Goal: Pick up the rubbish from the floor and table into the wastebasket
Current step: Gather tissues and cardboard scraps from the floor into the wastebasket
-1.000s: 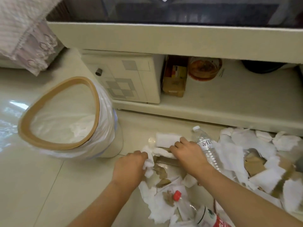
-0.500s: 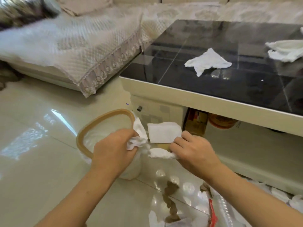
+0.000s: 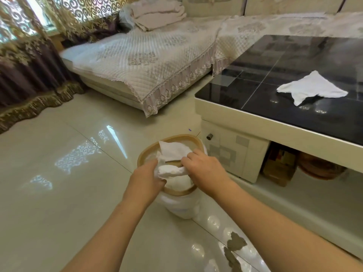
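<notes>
Both hands hover over the mouth of the wastebasket (image 3: pixel 181 192), a white-lined bin with a tan rim on the floor. My left hand (image 3: pixel 146 178) grips crumpled white tissue (image 3: pixel 170 172). My right hand (image 3: pixel 204 169) pinches a larger white tissue sheet (image 3: pixel 172 151) that hangs over the basket's opening. Another crumpled white tissue (image 3: pixel 312 88) lies on the black glass table top (image 3: pixel 275 75). Brown paper scraps (image 3: pixel 234 245) lie on the floor at the lower right.
The coffee table has a cream frame, a drawer unit (image 3: pixel 231 154) and a low shelf holding a box (image 3: pixel 279 166) and a round container (image 3: pixel 319 163). A quilt-covered sofa (image 3: pixel 149 61) stands behind, curtains (image 3: pixel 25 55) at the left. Glossy floor tiles (image 3: pixel 59 193) spread leftward.
Both hands lifted the tissues from the floor pile and carried them left, now over the wastebasket's opening. The view rose and turned, so the rubbish pile has mostly dropped out of sight.
</notes>
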